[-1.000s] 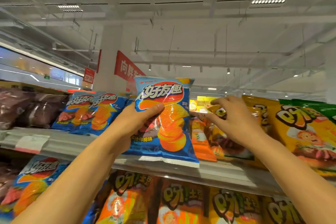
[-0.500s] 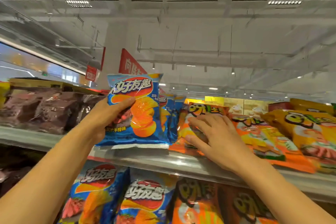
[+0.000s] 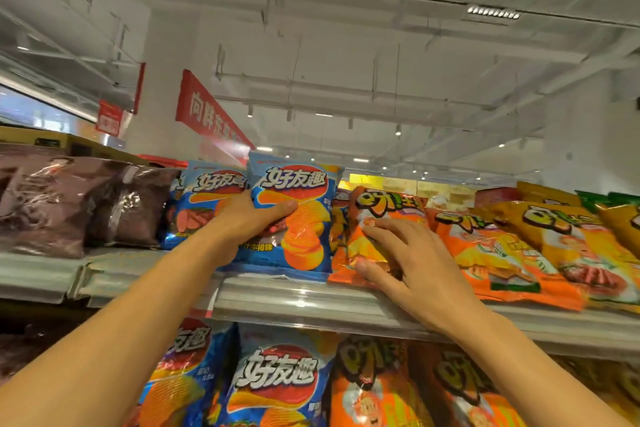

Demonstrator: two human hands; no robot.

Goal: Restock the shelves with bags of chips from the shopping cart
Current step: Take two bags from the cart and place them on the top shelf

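Blue chip bag (image 3: 294,218), glossy, ridged-chip print: my left hand (image 3: 249,218) is gripping it upright on the grey shelf (image 3: 311,302); my right hand (image 3: 408,260) is lying flat-fingered on an orange bag (image 3: 374,218), seemingly pressing; white ceiling (image 3: 346,45) is showing overhead.

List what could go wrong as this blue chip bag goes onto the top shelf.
1. The blue chip bag in the left hand stands at the top shelf front lip; released there, it might tip off.
2. The right hand presses the orange bag aside; once let go, that bag may slump back into the gap.
3. Firm gripping could crush chips.
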